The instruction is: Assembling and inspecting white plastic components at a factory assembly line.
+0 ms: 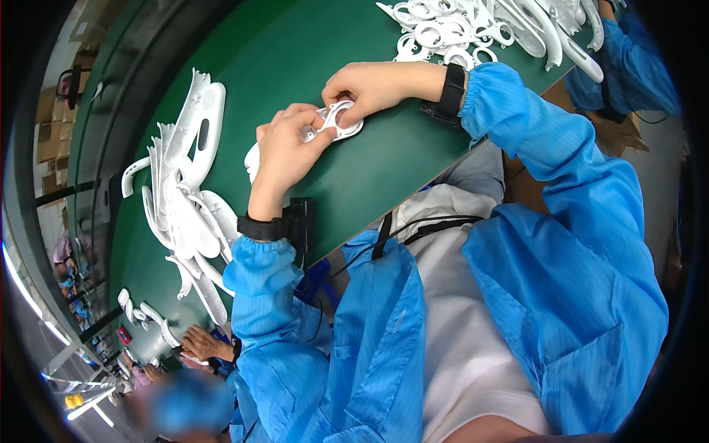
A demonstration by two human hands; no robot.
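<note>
Over the green table, my left hand [286, 144] and my right hand [373, 88] meet, both closed on white plastic. Between the fingers shows a white plastic part with a ring-shaped opening [354, 130]. My right thumb and fingers pinch it at the ring. The left thumb presses on its near side. A white rounded end [252, 160] sticks out beyond my left hand; whether it belongs to the same piece or to a longer shell under it, I cannot tell. My palms hide much of what is held.
Long curved white shells [185, 199] lie heaped to the left. A pile of white ring-shaped parts [443, 33] lies at the far side, with more long shells [543, 33] beside it. Co-workers sit at lower left and upper right. The table edge [391, 218] runs close to my body.
</note>
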